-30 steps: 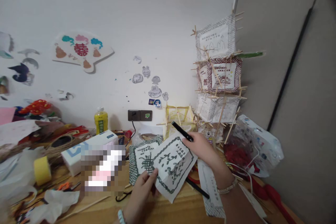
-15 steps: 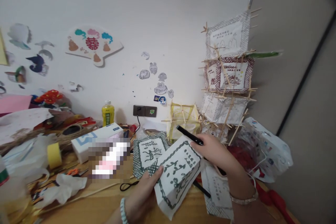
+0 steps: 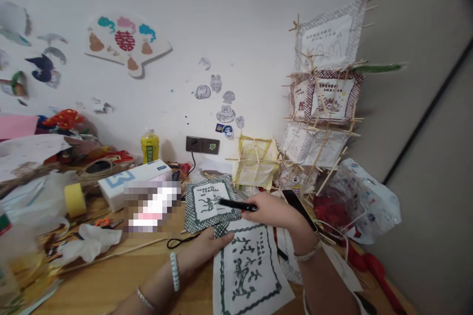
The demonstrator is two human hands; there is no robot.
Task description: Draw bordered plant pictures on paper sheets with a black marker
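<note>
Leaf-drawing sheet [image 3: 248, 266] now swung flatter, on near side of green-checkered drawing [image 3: 199, 210]; design probably easier to view. Left hand [image 3: 211, 247] pinches sheet's upper-left edge, thumb on top. Right hand [image 3: 271, 211], right of green-checkered drawing, curls fingers round black marker [image 3: 236, 204]; sheet contact unclear

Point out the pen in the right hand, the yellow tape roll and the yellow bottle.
Pen [image 3: 237, 204]: head view, middle of its black barrel.
Tape roll [image 3: 75, 200]: head view, on its yellow side.
Bottle [image 3: 150, 147]: head view, on the front of its body.
</note>
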